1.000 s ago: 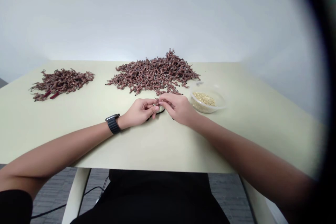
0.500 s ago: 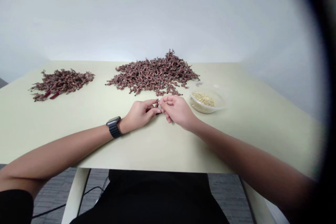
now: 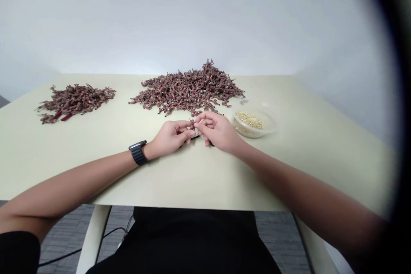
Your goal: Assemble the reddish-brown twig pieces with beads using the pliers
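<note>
My left hand, with a dark watch on its wrist, pinches a small knobbly reddish-brown piece between thumb and fingers. Right beside it is my right hand, its thumb and index finger closed at the side of that piece. Whatever lies between the right fingertips is too small to make out. Under the hands a thin black object shows in part on the table. Just beyond them spreads a large pile of similar brown pieces, many with dark tips.
A round clear plastic tub of small gold-coloured bits stands right of my right hand. At the left lies a smaller pile of brown pieces with dark red sticks at its front. The pale table meets a wall behind.
My right hand has shifted slightly up and away, and its index finger is raised a little. The left hand still holds the brown piece almost in place.
</note>
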Demonstrator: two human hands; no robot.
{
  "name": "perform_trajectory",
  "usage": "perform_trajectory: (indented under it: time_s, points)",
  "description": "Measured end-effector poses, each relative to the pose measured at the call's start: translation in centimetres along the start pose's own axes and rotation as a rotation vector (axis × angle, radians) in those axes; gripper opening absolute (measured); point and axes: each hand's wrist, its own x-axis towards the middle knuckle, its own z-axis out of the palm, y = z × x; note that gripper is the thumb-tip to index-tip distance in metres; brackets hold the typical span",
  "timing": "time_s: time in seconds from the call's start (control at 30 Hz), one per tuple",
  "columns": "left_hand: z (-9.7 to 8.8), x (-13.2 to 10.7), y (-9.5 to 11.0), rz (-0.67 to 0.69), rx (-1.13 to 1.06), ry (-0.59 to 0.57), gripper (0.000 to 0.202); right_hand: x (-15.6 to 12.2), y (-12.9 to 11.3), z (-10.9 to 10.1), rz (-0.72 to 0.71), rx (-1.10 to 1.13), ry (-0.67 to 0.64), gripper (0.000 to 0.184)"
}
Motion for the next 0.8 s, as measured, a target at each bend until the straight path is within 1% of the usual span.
perform_trajectory:
  time_s: [0.07,0.17,0.23,0.27,0.33,0.37,0.43,0.53,0.6,0.67,0.7,0.73,0.8]
  points:
    - [-0.1,0.0,0.0,-0.033,-0.072,-0.037,0.040,0.0,0.1,-0.4,-0.152,-0.229,0.017,0.016]
    - [-0.2,0.0,-0.1,-0.054,-0.118,-0.065,0.043,0.2,0.3,-0.8,-0.363,-0.504,0.018,0.014]
    - [-0.2,0.0,-0.2,-0.057,-0.109,-0.064,0.043,0.2,0.3,-0.7,-0.422,-0.568,0.012,0.013]
    - [-0.1,0.0,-0.2,-0.052,-0.090,-0.055,0.042,0.2,0.3,-0.6,-0.416,-0.557,0.013,0.012]
    - [0.0,-0.1,-0.1,-0.021,-0.020,-0.024,0.039,0.1,0.3,-0.1,-0.335,-0.452,0.035,0.010]
    - [0.1,-0.1,0.0,0.004,0.031,-0.001,0.036,0.0,0.2,0.2,-0.262,-0.359,0.050,0.010]
    - [0.2,-0.3,0.1,0.066,0.170,0.053,0.032,-0.1,0.0,0.7,-0.068,-0.110,0.064,0.013]
    - [0.2,-0.5,0.0,0.169,0.399,0.106,0.026,-0.3,-0.6,1.0,0.219,0.307,0.004,0.019]
    - [0.1,-0.6,-0.2,0.229,0.504,0.112,0.023,-0.4,-1.0,0.8,0.332,0.515,-0.053,0.020]
    - [0.0,-0.5,-0.4,0.258,0.565,0.118,0.027,-0.4,-1.3,0.6,0.370,0.604,-0.084,0.021]
    - [-0.1,-0.5,-0.5,0.258,0.580,0.128,0.029,-0.3,-1.3,0.5,0.363,0.594,-0.084,0.021]
    - [-0.1,-0.4,-0.5,0.249,0.581,0.138,0.029,-0.3,-1.3,0.4,0.341,0.549,-0.075,0.021]
    - [-0.2,-0.1,-0.6,0.217,0.530,0.157,0.030,-0.3,-1.1,0.4,0.265,0.363,-0.030,0.021]
